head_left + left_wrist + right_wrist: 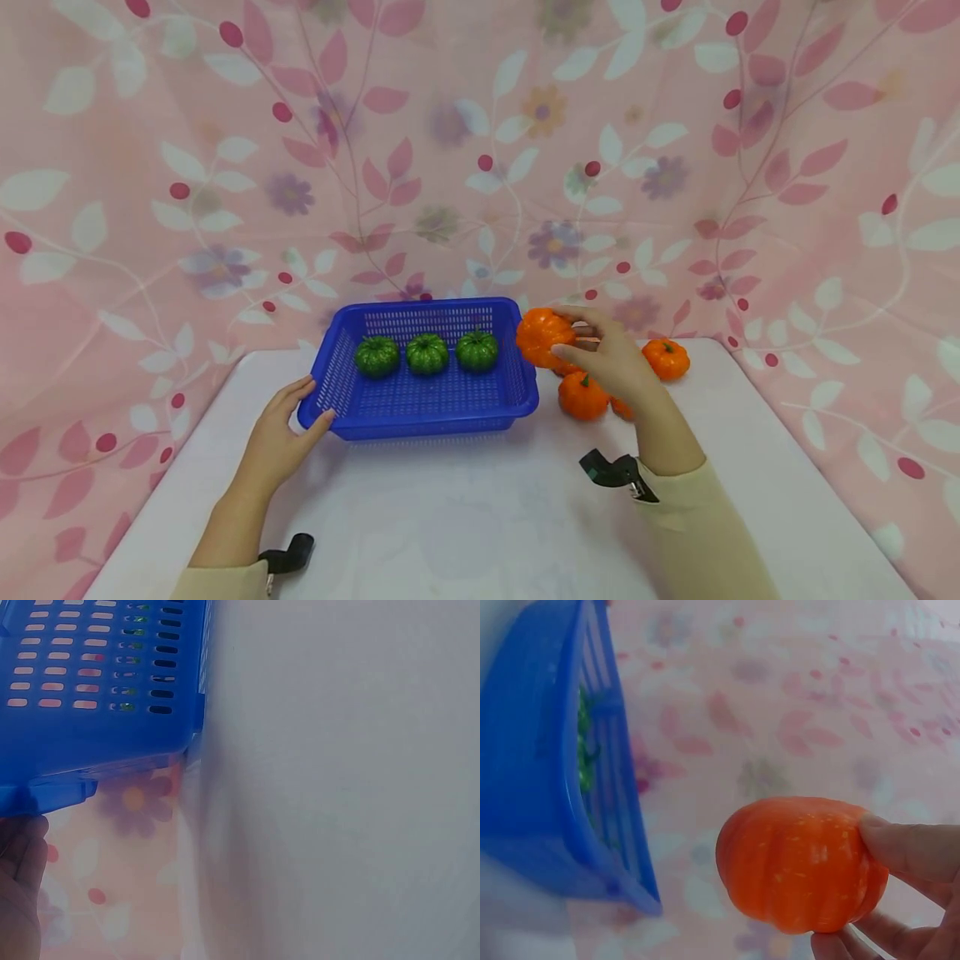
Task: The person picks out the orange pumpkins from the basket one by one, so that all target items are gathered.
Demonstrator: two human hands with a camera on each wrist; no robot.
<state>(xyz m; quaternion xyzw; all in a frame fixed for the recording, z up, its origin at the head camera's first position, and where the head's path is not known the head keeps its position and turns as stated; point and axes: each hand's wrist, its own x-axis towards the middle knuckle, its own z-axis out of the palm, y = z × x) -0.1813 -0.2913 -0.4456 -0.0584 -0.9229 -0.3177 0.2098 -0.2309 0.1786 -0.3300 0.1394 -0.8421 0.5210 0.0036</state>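
Observation:
A blue plastic basket [420,423] stands on the white table, with three green pumpkins [427,354] in a row inside it. My left hand [277,437] is at its near left corner, thumb and fairly straight fingers spread along the rim; in the left wrist view the fingertips [34,829] show right at the rim. Between thumb and fingers, my right hand [607,354] pinches an orange pumpkin [799,862] just off the basket's right end. In the right wrist view this pumpkin appears beside the basket wall [525,750], its far side facing away from the palm.
More orange pumpkins lie on the table to the right: one [582,396] below my right hand, another [666,359] farther right, others partly hidden by the hand. A pink floral cloth [450,208] hangs behind the table. Black camera mounts [611,471] stick out from both wrists.

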